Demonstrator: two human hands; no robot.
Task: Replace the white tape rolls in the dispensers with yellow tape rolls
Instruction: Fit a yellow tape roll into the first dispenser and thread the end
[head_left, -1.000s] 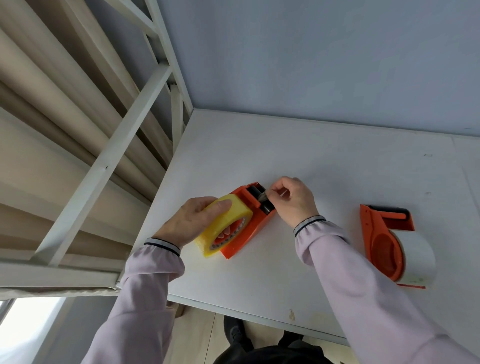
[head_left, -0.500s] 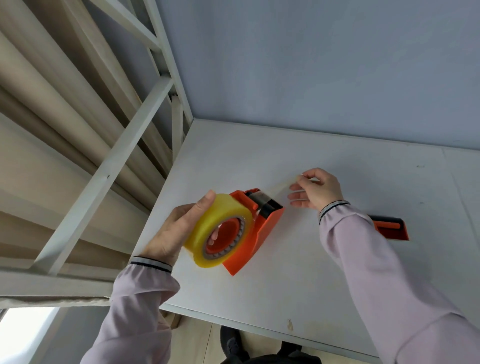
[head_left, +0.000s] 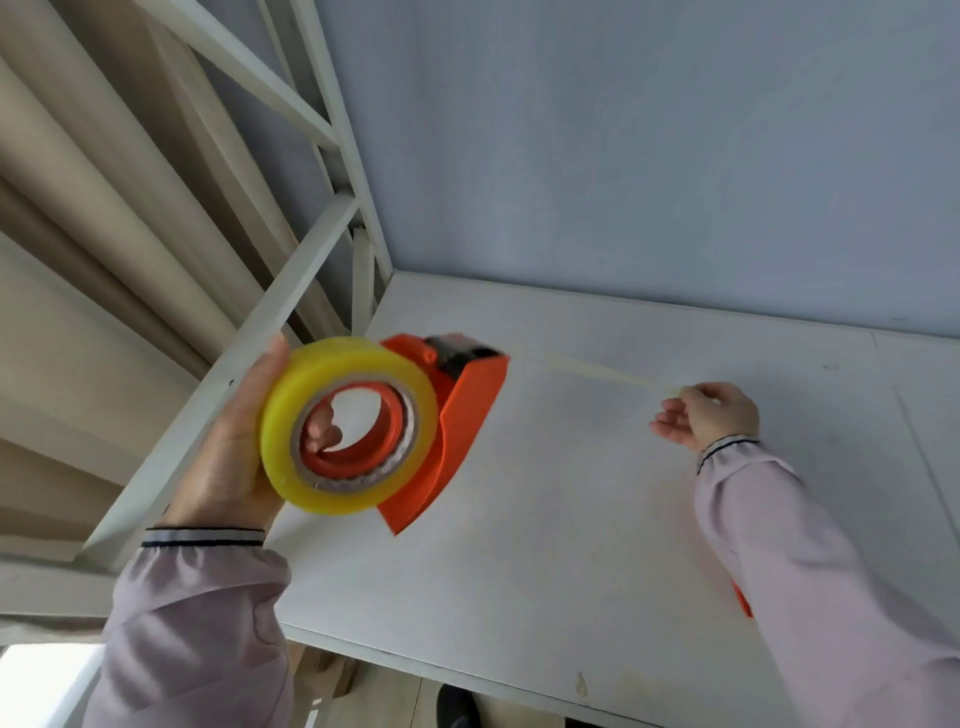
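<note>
Yellow tape roll (head_left: 349, 423) now sits on the orange dispenser (head_left: 457, 415), lifted off the surface (head_left: 571, 545) at left in the gripping left hand (head_left: 234, 457). Right hand (head_left: 706, 415) has moved right, pinching a taut tape strip (head_left: 597, 370). Judged: threaded; this dispenser nearly done.

Yellow tape roll (head_left: 347, 425): you'll find no readable print — the core's inner band shows only a blurred pattern.
Orange dispenser (head_left: 457, 415): no brand or number you can read.
Counter (head_left: 597, 519): bare of labels — only faint marks.
Wall (head_left: 623, 156): no signs.
</note>
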